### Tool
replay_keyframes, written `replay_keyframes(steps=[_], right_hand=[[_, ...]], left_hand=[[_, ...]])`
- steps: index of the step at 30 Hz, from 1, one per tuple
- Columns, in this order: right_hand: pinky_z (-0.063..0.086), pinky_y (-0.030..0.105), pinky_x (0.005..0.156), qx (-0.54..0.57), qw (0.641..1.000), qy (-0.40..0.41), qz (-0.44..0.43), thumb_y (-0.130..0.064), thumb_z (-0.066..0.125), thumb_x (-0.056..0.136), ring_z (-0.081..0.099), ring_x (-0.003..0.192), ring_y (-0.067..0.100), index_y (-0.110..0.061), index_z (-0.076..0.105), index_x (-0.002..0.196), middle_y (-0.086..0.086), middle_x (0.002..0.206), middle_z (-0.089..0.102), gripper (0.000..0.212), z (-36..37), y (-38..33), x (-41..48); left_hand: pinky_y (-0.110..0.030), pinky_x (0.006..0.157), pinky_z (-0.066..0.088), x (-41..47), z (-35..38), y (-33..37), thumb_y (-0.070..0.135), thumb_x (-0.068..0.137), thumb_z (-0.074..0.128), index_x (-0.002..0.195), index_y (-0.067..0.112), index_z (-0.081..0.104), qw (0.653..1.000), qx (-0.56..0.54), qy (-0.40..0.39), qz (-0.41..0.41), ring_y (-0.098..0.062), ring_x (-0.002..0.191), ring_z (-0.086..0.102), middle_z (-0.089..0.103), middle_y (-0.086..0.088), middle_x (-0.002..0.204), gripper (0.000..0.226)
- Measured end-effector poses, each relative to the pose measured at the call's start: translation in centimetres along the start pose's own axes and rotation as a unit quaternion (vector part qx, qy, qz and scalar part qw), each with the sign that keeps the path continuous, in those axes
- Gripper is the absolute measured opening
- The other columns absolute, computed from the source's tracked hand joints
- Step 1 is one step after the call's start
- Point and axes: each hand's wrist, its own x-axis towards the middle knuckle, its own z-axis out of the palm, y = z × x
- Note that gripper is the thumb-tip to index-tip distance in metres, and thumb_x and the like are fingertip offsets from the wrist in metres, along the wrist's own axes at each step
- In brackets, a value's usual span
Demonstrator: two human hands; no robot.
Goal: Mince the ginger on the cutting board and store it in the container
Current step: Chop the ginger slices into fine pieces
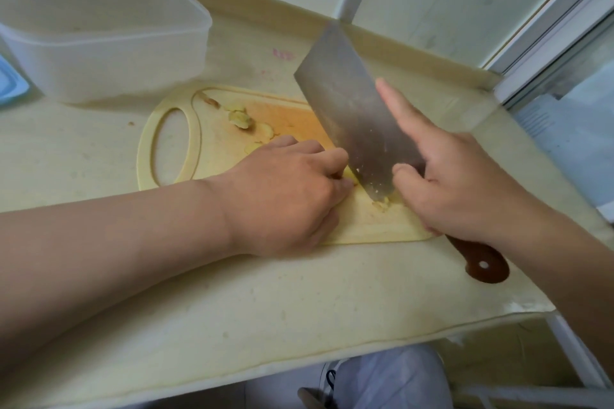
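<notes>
A pale yellow cutting board (212, 143) with an oval handle hole lies on the counter. Ginger slices (240, 118) sit scattered at its far side. My left hand (285, 192) rests on the board with curled fingertips pinching a ginger piece (350, 175) against the blade. My right hand (465, 186) grips a steel cleaver (345, 109) by its brown handle (481, 264), index finger stretched along the blade. The blade's heel is down on the board, with small cut ginger bits (382, 204) under it. A translucent white container (99, 33) stands open at the far left.
A blue lid (10, 83) peeks in at the left edge beside the container. The counter (232, 309) is cream-coloured, with a raised back ledge and a window frame (548, 26) at the right. The counter's front edge runs close below my arms.
</notes>
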Motion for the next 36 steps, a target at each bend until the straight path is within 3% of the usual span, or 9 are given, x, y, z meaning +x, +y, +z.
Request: replay_keyframes(steps=[3, 5, 8, 14, 19, 21, 24, 32, 36], right_hand=[[0.059, 0.036, 0.047, -0.017, 0.998, -0.058, 0.007, -0.006, 0.047, 0.091, 0.061, 0.037, 0.019, -0.06, 0.009, 0.159, -0.01, 0.049, 0.064, 0.095, -0.4, -0.9, 2.6], [0.058, 0.037, 0.044, -0.007, 0.998, -0.058, 0.012, -0.005, 0.045, 0.089, 0.06, 0.035, 0.02, -0.056, 0.01, 0.16, -0.001, 0.045, 0.06, 0.095, -0.3, -1.7, 4.0], [0.059, 0.04, 0.045, 0.018, 0.999, -0.03, 0.013, -0.003, 0.044, 0.088, 0.062, 0.037, 0.021, -0.054, 0.011, 0.161, -0.003, 0.059, 0.057, 0.095, 0.2, -2.1, 4.3], [0.053, 0.038, 0.049, 0.019, 0.999, 0.031, 0.01, -0.008, 0.05, 0.095, 0.055, 0.041, 0.019, -0.064, 0.004, 0.156, 0.011, 0.051, 0.059, 0.095, 0.6, 0.0, -0.5], [0.058, 0.038, 0.06, -0.047, 0.999, -0.023, -0.014, -0.01, 0.049, 0.091, 0.061, 0.048, 0.014, -0.061, 0.008, 0.158, 0.003, 0.053, 0.06, 0.094, -0.2, -1.0, 1.3], [0.06, 0.04, 0.055, -0.049, 0.998, -0.043, -0.016, -0.008, 0.047, 0.089, 0.062, 0.041, 0.016, -0.056, 0.01, 0.16, 0.002, 0.06, 0.062, 0.094, -0.2, -1.8, 2.9], [0.06, 0.042, 0.049, -0.021, 0.999, -0.035, -0.013, -0.005, 0.045, 0.088, 0.062, 0.038, 0.022, -0.054, 0.011, 0.161, 0.001, 0.059, 0.06, 0.095, 0.0, -2.5, 4.1], [0.056, 0.045, 0.056, -0.005, 1.0, -0.014, 0.002, -0.009, 0.048, 0.097, 0.057, 0.043, 0.022, -0.068, 0.004, 0.153, 0.011, 0.052, 0.059, 0.093, -0.1, -0.5, -0.8], [0.058, 0.039, 0.058, -0.033, 0.999, -0.027, -0.006, -0.009, 0.048, 0.094, 0.06, 0.044, 0.017, -0.064, 0.008, 0.156, 0.002, 0.053, 0.062, 0.093, -0.3, -0.8, 0.5]], left_hand=[[-0.044, 0.074, 0.05, 0.0, 0.0, -0.1, 0.043, 0.089, 0.026, 0.115, 0.014, 0.068, 1.0, 0.0, 0.002, 0.004, -0.032, 0.09, 0.06, 0.059, -0.005, 0.106, 0.057], [-0.044, 0.073, 0.051, 0.0, 0.0, -0.1, 0.041, 0.091, 0.03, 0.116, 0.014, 0.068, 1.0, 0.004, 0.0, 0.007, -0.032, 0.089, 0.06, 0.059, -0.005, 0.105, 0.053], [-0.044, 0.074, 0.05, 0.0, -0.1, 0.0, 0.042, 0.091, 0.028, 0.118, 0.016, 0.068, 1.0, 0.002, -0.003, 0.006, -0.031, 0.091, 0.06, 0.059, -0.004, 0.106, 0.054], [-0.043, 0.078, 0.049, 0.0, 0.0, 0.1, 0.044, 0.087, 0.021, 0.116, 0.018, 0.066, 1.0, 0.005, 0.003, -0.005, -0.03, 0.094, 0.059, 0.058, -0.003, 0.108, 0.06], [-0.043, 0.076, 0.05, 0.1, 0.0, 0.1, 0.046, 0.088, 0.022, 0.113, 0.017, 0.068, 1.0, 0.003, 0.008, -0.005, -0.03, 0.092, 0.06, 0.059, -0.004, 0.106, 0.06], [-0.044, 0.076, 0.051, 0.2, 0.1, 0.1, 0.046, 0.09, 0.023, 0.116, 0.016, 0.068, 1.0, 0.005, 0.005, -0.002, -0.03, 0.092, 0.06, 0.059, -0.003, 0.107, 0.06], [-0.044, 0.076, 0.051, 0.1, 0.1, 0.1, 0.045, 0.091, 0.024, 0.119, 0.016, 0.067, 1.0, 0.011, 0.004, 0.001, -0.031, 0.092, 0.06, 0.059, -0.004, 0.109, 0.058], [-0.042, 0.074, 0.05, 0.0, 0.2, 0.0, 0.043, 0.087, 0.023, 0.111, 0.016, 0.069, 1.0, 0.006, 0.021, 0.001, -0.031, 0.089, 0.06, 0.059, -0.004, 0.104, 0.059], [-0.043, 0.074, 0.051, 0.1, 0.2, 0.1, 0.043, 0.087, 0.022, 0.111, 0.015, 0.068, 1.0, 0.009, 0.022, 0.002, -0.031, 0.089, 0.059, 0.059, -0.005, 0.104, 0.059]])
